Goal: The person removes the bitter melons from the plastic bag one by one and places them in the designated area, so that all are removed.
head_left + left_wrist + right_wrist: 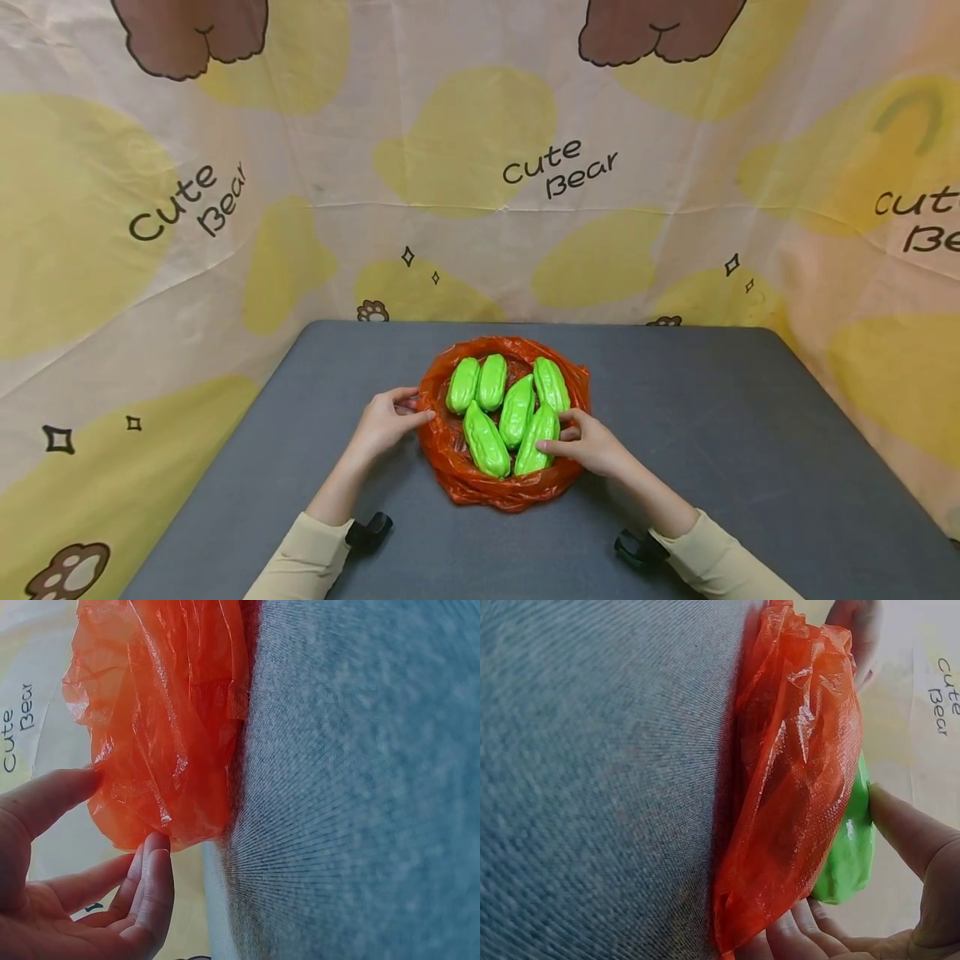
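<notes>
A red plastic bag [517,496] stands with its mouth spread wide and its rim rolled outward. Inside lie several glossy, bright green, ridged gourd-shaped pieces [486,442]. On the left side, my left hand [386,425] holds the bag's rim, thumb over the edge and fingers against the outer wall; the left wrist view shows its fingertips at the red plastic [161,750]. My right hand [592,446] grips the front right green piece [851,855] between thumb and fingers. In the right wrist view the bag's wall [795,765] hides part of that piece and the fingertips.
The bag stands on a dark grey table [675,392], around its middle. Behind it hangs a printed cloth [465,142] with bear drawings and lettering. Black wrist straps [367,533] sit at both cuffs.
</notes>
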Motion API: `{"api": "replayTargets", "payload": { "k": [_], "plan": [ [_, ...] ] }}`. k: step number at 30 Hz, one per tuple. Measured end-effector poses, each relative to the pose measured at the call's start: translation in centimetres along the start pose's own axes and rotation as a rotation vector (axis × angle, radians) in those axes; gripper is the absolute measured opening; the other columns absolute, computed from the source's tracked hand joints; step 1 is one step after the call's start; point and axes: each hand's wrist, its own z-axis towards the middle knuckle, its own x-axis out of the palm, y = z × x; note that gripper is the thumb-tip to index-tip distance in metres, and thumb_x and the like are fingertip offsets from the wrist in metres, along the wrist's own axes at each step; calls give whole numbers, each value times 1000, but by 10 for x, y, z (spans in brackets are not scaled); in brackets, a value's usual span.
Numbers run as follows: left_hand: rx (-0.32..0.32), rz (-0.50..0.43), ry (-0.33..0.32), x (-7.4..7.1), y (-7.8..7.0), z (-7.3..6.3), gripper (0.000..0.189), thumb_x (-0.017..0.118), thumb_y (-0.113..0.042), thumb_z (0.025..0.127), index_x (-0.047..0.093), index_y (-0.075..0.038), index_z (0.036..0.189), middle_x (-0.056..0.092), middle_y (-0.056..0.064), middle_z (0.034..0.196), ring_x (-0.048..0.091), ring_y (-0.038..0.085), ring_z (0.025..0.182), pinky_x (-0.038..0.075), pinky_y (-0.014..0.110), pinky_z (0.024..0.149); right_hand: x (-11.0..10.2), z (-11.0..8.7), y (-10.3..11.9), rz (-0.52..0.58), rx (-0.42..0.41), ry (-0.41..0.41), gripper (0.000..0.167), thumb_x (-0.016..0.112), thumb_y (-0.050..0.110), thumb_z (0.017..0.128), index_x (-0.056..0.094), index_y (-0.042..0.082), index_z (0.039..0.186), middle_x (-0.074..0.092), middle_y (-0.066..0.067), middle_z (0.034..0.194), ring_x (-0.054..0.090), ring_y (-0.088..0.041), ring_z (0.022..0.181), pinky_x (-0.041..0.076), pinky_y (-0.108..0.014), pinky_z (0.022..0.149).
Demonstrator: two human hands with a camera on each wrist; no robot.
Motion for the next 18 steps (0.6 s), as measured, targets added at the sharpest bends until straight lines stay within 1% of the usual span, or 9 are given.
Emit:
{"api": "replayTargets", "payload": {
  "k": [6, 15, 18],
  "plan": [
    [7, 3, -7, 1, 0, -1, 56, 77, -24, 79, 58, 2, 126, 66, 15, 101, 65, 21, 85, 53, 29, 68, -4, -1, 0, 19, -10, 13, 72, 78, 31, 78, 44, -5, 131, 67, -14, 103, 64, -21, 93, 52, -35, 77],
    [-1, 18, -10, 2, 0, -3, 56, 77, -23, 78, 59, -1, 126, 67, 12, 98, 65, 19, 83, 53, 28, 66, -14, -2, 5, 29, -18, -9, 73, 78, 30, 78, 43, -4, 133, 67, -19, 109, 65, -25, 99, 52, -39, 82],
    [9, 22, -10, 2, 0, -3, 56, 77, -24, 79, 59, 0, 126, 67, 12, 98, 66, 19, 83, 54, 29, 67, -17, -4, 6, 47, -23, -11, 74, 77, 29, 79, 41, -4, 134, 65, -21, 111, 64, -26, 100, 53, -40, 82]
  ]
}}
